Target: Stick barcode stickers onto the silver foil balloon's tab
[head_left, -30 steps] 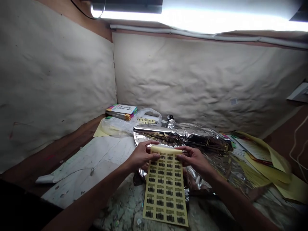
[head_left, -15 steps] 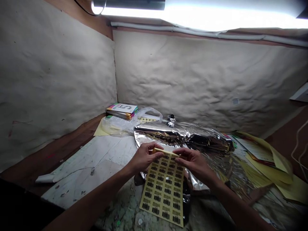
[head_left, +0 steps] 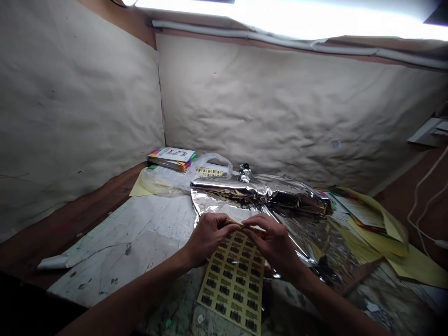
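A yellow sheet of barcode stickers (head_left: 234,284) hangs tilted toward me, its top edge pinched between both hands. My left hand (head_left: 209,234) grips the top left part, thumb lying along the edge. At the top right, my right hand (head_left: 271,240) has thumb and fingers closed on the same edge, close to the left thumb. The fingers cover the sheet's top rows. Just behind the hands lies shiny silver foil film (head_left: 224,198), bunched into a thick fold at the back.
A stack of colourful printed cards (head_left: 171,157) and a clear plastic bag (head_left: 164,179) sit at the back left. Yellow envelopes with papers (head_left: 378,228) lie on the right. A white cable (head_left: 416,205) hangs by the right wall. Above runs a bright tube light (head_left: 280,18).
Both hands have drawn closer together at the sheet's top edge, and their fingers have curled tighter over it. The whole view has shifted slightly.
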A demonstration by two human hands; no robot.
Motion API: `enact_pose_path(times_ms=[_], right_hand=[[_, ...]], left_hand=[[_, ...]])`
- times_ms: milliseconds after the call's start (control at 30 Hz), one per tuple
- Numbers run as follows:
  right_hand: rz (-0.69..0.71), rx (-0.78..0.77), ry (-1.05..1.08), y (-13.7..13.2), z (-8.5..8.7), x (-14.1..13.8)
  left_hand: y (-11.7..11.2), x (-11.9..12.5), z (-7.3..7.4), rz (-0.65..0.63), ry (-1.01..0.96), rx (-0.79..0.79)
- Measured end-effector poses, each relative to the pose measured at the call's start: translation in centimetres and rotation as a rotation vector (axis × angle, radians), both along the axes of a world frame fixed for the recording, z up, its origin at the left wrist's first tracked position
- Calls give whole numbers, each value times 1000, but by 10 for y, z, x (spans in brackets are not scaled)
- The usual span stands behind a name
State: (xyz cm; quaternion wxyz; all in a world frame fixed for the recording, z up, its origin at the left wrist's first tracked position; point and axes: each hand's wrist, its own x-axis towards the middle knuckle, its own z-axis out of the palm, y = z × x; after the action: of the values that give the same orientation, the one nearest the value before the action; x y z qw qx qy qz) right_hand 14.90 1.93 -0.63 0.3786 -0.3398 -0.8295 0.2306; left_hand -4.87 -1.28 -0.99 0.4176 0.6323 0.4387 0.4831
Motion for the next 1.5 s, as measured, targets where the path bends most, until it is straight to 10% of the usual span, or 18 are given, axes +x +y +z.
enact_pose_path(times_ms=[600, 967, 1267, 1500], right_hand=[[-72, 455, -167, -3, -4, 0], [-22, -188, 194, 0, 21, 14], [0, -860, 95, 9, 6, 58], [100, -860, 29, 4, -9, 62]], left_hand=[[3, -1, -8, -31, -131, -271], [12, -12, -15, -69, -52, -452], [5, -17, 0, -587, -25, -697], [2, -8, -2, -603, 272, -673]])
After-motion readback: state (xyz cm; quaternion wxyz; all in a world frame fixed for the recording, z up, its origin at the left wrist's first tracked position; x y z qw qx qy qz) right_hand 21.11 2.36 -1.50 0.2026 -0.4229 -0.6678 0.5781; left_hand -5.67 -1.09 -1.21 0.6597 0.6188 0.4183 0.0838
